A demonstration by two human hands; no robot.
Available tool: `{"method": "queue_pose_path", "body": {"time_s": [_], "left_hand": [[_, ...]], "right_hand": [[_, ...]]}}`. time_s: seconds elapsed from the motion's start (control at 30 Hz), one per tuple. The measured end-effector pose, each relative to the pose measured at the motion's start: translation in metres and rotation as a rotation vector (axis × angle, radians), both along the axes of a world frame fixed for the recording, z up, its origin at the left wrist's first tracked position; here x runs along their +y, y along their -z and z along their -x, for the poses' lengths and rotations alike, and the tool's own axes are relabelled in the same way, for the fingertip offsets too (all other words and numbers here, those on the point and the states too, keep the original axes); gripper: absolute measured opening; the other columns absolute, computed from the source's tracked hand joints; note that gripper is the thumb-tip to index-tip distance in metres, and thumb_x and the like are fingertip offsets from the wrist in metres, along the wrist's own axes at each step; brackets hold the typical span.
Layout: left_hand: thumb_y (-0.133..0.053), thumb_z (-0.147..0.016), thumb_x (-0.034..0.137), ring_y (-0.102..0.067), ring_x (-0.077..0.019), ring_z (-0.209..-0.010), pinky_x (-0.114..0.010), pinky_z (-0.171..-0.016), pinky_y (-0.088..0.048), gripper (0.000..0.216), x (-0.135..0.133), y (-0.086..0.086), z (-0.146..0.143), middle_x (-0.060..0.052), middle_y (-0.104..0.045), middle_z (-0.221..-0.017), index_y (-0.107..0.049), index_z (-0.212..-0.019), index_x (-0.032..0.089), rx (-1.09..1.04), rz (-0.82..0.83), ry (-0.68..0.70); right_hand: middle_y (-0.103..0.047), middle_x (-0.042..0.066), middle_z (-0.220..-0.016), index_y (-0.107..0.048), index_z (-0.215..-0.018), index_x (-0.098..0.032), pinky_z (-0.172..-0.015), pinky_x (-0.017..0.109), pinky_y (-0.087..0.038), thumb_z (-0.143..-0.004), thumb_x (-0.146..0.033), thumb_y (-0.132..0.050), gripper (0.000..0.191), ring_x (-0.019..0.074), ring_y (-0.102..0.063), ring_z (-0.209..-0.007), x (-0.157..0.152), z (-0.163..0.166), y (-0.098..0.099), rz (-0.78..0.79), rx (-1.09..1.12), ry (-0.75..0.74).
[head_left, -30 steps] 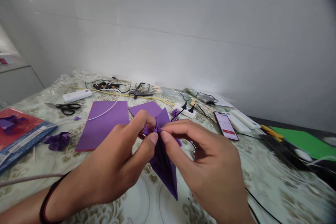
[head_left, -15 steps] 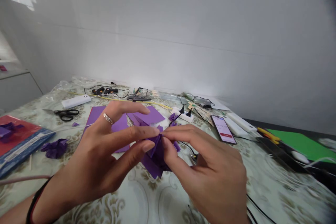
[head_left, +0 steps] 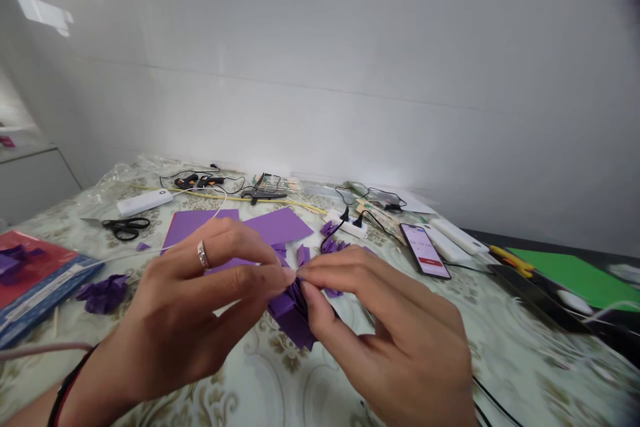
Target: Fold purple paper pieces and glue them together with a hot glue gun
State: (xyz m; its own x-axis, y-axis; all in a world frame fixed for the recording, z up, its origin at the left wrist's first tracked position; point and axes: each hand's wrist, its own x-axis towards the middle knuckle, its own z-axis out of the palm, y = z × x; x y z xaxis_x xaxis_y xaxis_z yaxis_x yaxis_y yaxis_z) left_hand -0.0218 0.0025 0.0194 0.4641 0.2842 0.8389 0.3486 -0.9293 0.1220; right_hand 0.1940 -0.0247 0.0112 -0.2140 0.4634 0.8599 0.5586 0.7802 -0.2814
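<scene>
A folded piece of purple paper [head_left: 293, 320] is held up between my two hands, above the patterned tablecloth. My left hand [head_left: 195, 307], with a ring on one finger, pinches its upper edge between fingertips and thumb. From the other side, my right hand [head_left: 390, 327] grips the same paper between thumb and forefinger, with the fingertips of both hands almost touching. Fingers cover much of the paper's upper part. Behind the hands lie flat purple sheets [head_left: 280, 225] and small folded purple pieces [head_left: 331, 240]. A crumpled purple paper [head_left: 103, 293] rests at the left.
Black scissors [head_left: 125, 227] and a white power bank [head_left: 145, 202] lie at the left, with glue guns [head_left: 197, 181] behind. A power strip [head_left: 345, 223] with plugs, a phone [head_left: 425, 251] and a green sheet [head_left: 575, 277] are toward the right. Cables cross the table.
My left fingers have closed in: forefinger and thumb were spread and now come together at the paper's top. The paper has shifted slightly down. My right hand keeps its pinch.
</scene>
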Motion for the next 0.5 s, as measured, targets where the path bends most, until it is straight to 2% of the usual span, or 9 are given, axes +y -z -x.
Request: {"method": "queue_pose_path", "body": {"time_s": [0.27, 0.4, 0.5], "left_hand": [[-0.076, -0.094, 0.000, -0.075, -0.0169, -0.088, -0.031, -0.077, -0.062, 0.016, 0.0034, 0.0015, 0.0011, -0.001, -0.078, -0.091, -0.076, -0.103, 0.015, 0.018, -0.172, -0.015], [-0.071, -0.100, 0.006, -0.074, -0.0161, -0.088, -0.031, -0.078, -0.063, 0.012, 0.0021, 0.0021, 0.0017, -0.001, -0.077, -0.095, -0.074, -0.104, 0.017, 0.026, -0.110, -0.007], [-0.068, -0.103, 0.006, -0.072, -0.0126, -0.089, -0.025, -0.080, -0.060, 0.012, 0.0009, 0.0035, 0.0036, -0.001, -0.073, -0.098, -0.072, -0.105, 0.018, 0.024, -0.004, 0.003]], "right_hand": [[-0.080, 0.002, -0.089, -0.077, -0.096, -0.016, -0.082, 0.022, -0.062, -0.095, -0.005, -0.070, 0.013, 0.0100, -0.076, -0.084, 0.0012, -0.0001, 0.0004, 0.015, -0.006, -0.008], [-0.081, 0.001, -0.089, -0.076, -0.095, -0.016, -0.081, 0.023, -0.061, -0.094, -0.002, -0.069, 0.016, 0.0101, -0.076, -0.084, 0.0013, -0.0011, 0.0024, 0.003, -0.023, -0.037], [-0.081, 0.001, -0.091, -0.075, -0.095, -0.017, -0.078, 0.025, -0.060, -0.095, -0.002, -0.068, 0.016, 0.0102, -0.075, -0.083, 0.0009, -0.0020, 0.0027, -0.018, -0.037, -0.040]]}}
